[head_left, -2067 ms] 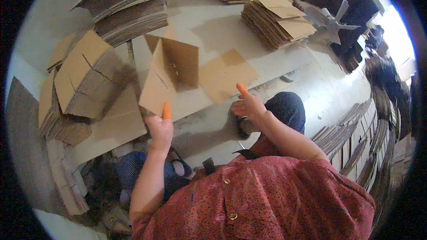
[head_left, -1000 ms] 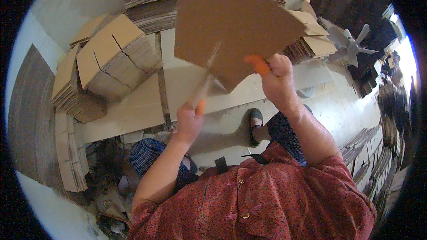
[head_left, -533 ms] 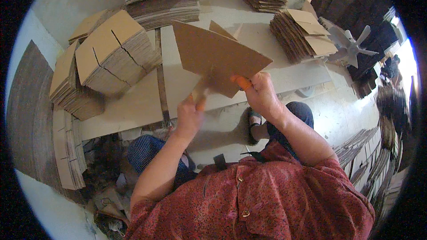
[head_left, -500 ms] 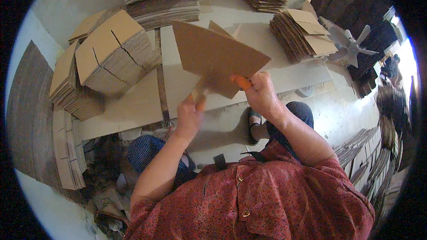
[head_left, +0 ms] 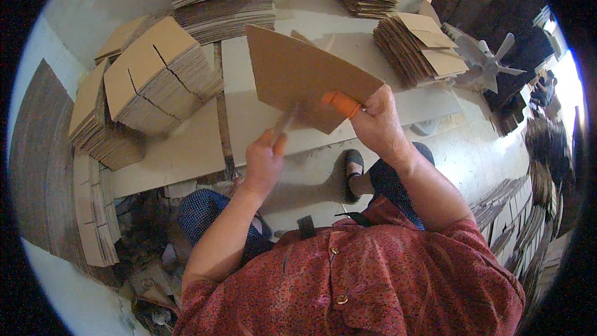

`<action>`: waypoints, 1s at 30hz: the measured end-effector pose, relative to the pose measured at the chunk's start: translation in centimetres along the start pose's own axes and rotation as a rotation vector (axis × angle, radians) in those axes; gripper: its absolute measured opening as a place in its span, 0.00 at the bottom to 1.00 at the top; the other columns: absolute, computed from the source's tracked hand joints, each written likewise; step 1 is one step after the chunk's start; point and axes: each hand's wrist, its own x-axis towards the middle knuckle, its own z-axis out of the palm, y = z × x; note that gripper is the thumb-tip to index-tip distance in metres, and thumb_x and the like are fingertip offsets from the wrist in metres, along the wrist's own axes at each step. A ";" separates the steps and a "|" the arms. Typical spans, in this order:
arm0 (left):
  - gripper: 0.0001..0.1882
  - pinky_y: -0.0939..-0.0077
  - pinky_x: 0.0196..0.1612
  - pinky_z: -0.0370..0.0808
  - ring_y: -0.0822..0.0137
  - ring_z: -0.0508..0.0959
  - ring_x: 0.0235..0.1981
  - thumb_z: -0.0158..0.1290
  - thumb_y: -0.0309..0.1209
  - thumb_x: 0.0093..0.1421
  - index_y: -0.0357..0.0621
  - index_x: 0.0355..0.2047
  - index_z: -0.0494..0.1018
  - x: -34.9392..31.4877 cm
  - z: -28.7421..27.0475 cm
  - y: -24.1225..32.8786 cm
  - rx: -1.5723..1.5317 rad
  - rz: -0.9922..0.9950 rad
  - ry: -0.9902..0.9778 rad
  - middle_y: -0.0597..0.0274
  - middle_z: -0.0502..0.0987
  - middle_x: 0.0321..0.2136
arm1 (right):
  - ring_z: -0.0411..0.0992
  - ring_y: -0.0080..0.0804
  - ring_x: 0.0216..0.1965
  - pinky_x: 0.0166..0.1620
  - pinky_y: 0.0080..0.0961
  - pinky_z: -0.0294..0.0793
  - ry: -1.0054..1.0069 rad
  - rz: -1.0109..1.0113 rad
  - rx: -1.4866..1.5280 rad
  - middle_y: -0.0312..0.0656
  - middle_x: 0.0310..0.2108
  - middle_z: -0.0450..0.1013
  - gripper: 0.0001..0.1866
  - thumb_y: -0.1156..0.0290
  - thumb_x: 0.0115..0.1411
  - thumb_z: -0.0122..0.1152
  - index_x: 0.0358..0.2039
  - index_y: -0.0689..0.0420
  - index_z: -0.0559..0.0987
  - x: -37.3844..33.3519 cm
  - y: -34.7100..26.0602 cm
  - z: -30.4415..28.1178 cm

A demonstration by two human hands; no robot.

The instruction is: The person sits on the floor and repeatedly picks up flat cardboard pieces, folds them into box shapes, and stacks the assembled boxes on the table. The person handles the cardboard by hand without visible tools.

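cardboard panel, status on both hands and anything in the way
Left hand closed on narrow blurred piece. Right hand holding cardboard panel near its right corner. Left stack and right stack apart from it.

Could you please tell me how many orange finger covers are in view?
2: one cover on the left hand, another cover on the right hand; more may be hidden or blurred.

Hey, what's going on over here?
A person in a red patterned shirt is handling cardboard. The right hand, its thumb in an orange cover, grips a flat brown cardboard sheet by its near right edge. The left hand holds a narrow piece seen edge-on, too blurred to identify. The sheet is tilted over a pale, flat work surface, with slotted tan cardboard stacks to the left and another cardboard stack to the right.
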 end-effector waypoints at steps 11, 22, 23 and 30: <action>0.13 0.57 0.27 0.70 0.44 0.75 0.27 0.50 0.28 0.56 0.46 0.43 0.70 0.2 0.0 1.4 -0.062 0.021 -0.011 0.45 0.75 0.25 | 0.64 0.15 0.23 0.23 0.20 0.66 0.040 0.149 -0.201 0.37 0.20 0.74 0.06 0.77 0.55 0.58 0.31 0.65 0.79 0.7 0.0 -0.1; 0.13 0.56 0.32 0.72 0.45 0.76 0.31 0.51 0.28 0.55 0.47 0.42 0.71 0.1 0.7 1.6 0.000 0.099 0.036 0.48 0.76 0.30 | 0.68 0.38 0.19 0.22 0.32 0.69 0.071 0.172 -0.258 0.51 0.17 0.71 0.11 0.67 0.53 0.60 0.26 0.64 0.79 0.4 -1.7 -0.8; 0.13 0.57 0.32 0.72 0.46 0.76 0.31 0.51 0.28 0.55 0.48 0.42 0.71 0.0 0.7 1.7 0.024 0.058 0.018 0.48 0.76 0.31 | 0.72 0.50 0.19 0.23 0.35 0.72 0.077 0.217 -0.177 0.57 0.16 0.70 0.15 0.64 0.53 0.60 0.24 0.65 0.78 0.4 -1.1 -1.0; 0.12 0.59 0.32 0.72 0.47 0.76 0.31 0.51 0.27 0.55 0.46 0.41 0.73 0.0 0.8 1.8 0.079 -0.030 -0.038 0.48 0.76 0.30 | 0.62 0.15 0.22 0.24 0.25 0.68 0.005 0.223 -0.416 0.47 0.20 0.75 0.08 0.73 0.55 0.58 0.33 0.62 0.80 0.3 -0.8 -1.0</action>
